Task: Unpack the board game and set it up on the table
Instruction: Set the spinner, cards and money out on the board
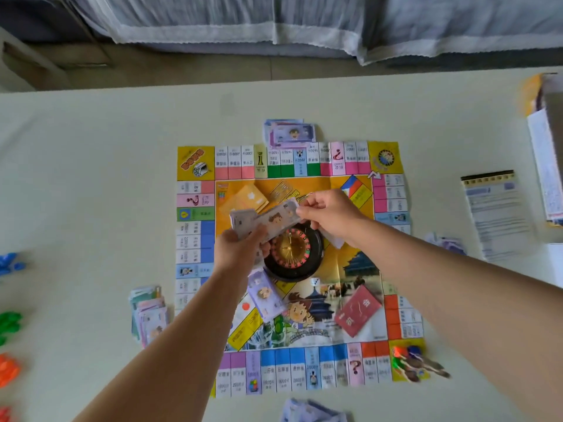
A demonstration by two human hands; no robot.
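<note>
Pale paper play-money bills point(264, 221) sit fanned above the unfolded paper game board point(292, 269): left hand point(240, 249) grips the stack, right hand point(330, 213) pinches the top bill. Thin notes may stick, dealing two together.

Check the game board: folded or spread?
Spread. The game board lies open on the table, all four corner squares showing, with the roulette wheel sitting on its middle.
</note>
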